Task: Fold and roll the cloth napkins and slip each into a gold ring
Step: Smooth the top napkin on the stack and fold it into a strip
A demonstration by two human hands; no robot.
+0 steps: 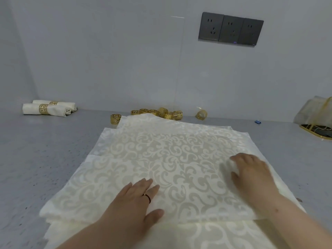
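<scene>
Grey speckled countertop (45, 159). On it: stack of cream damask napkins (161, 159) spread flat at centre, loose gold rings (154, 113) in a cluster behind the stack, two rolled napkins (48, 107) (already ringed) far left, small blue clip (257, 122) right.

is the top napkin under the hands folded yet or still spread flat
Spread flat: the top napkin lies open on the stack, no fold or roll visible. The left hand and right hand rest on it.

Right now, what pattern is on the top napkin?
Cream-white top napkin with a grey-beige scrolling damask pattern; head view.
</scene>
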